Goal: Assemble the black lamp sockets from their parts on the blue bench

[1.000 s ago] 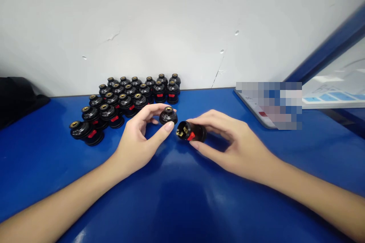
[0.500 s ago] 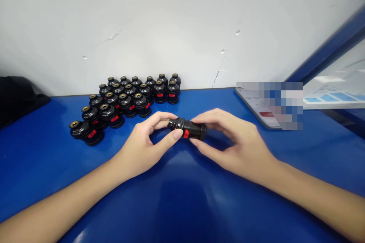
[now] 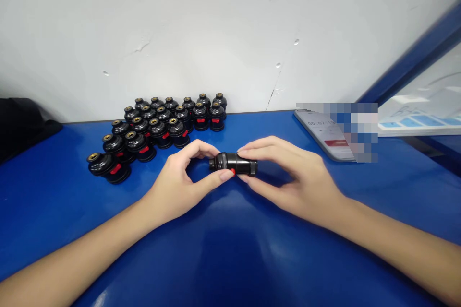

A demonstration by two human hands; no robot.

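Observation:
A black lamp socket [image 3: 243, 164] with a red switch lies on its side between my hands, its narrow neck pointing left. My left hand [image 3: 183, 177] grips its neck end, thumb in front near the red switch and fingers behind. Around the wider right-hand part, my right hand [image 3: 300, 172] pinches with the thumb below and the fingers on top. To the left stand several more black lamp sockets [image 3: 144, 146], upright in slanting rows, with brass-coloured threaded holes on top and red switches on the sides.
The blue tabletop [image 3: 162, 268] meets a pale wall [image 3: 201, 33]. At the back right lies a phone [image 3: 326, 134] with a timer, partly pixelated. A black item [image 3: 27, 122] sits at the far left. A blue frame bar [image 3: 414, 57] slants on the right.
The held lamp socket has rolled about its long axis, so its red switch faces lower and shows less. It has levelled and shifted slightly left. Both hands keep their hold.

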